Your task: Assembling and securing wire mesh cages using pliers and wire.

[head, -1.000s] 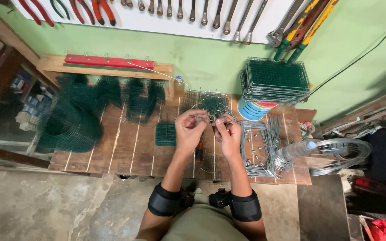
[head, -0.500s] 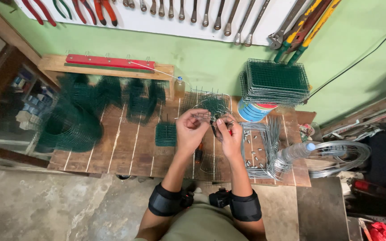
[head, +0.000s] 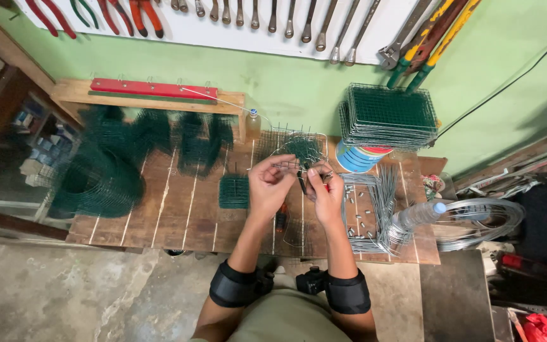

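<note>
Both hands [head: 299, 187] still pinch green wire mesh piece [head: 299, 151] — grip closed, barely shifted.

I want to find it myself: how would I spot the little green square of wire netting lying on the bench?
Start at the brown wooden plank workbench under the green wall. Just beside the person's left hand lies a small flat square of dark green wire mesh. Unlike the big green rolls, it is tiny, flat and alone.

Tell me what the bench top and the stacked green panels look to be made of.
Bench top: bare wooden planks, brown and unpainted by the look, with pale gaps between boards. Stacked green panels: wire mesh, seemingly metal with a dark green coating; the open square grid shows, though the coating type cannot be told.
</note>
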